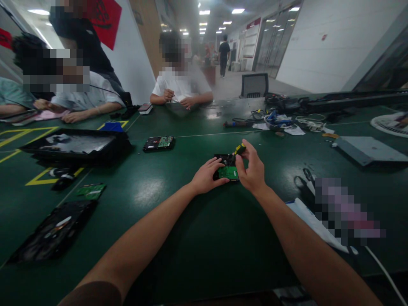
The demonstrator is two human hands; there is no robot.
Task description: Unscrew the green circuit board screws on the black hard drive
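While the left hand (pixel 207 176) grips the hard drive (pixel 227 160) from its left side, thumb at the near edge, the right hand (pixel 253 168), close by but apart, has the yellow-and-black screwdriver (pixel 240 148) pinched in its fingers, slanting over the drive's right side. The drive appears to rest on the green table (pixel 178 208), straight ahead, its green board (pixel 228 173) nearest the person. Whether the tip is seated, I can't tell. Good form here, I'd judge: stand that handle upright, press before twisting, and keep the left fingertips clear of a slip.
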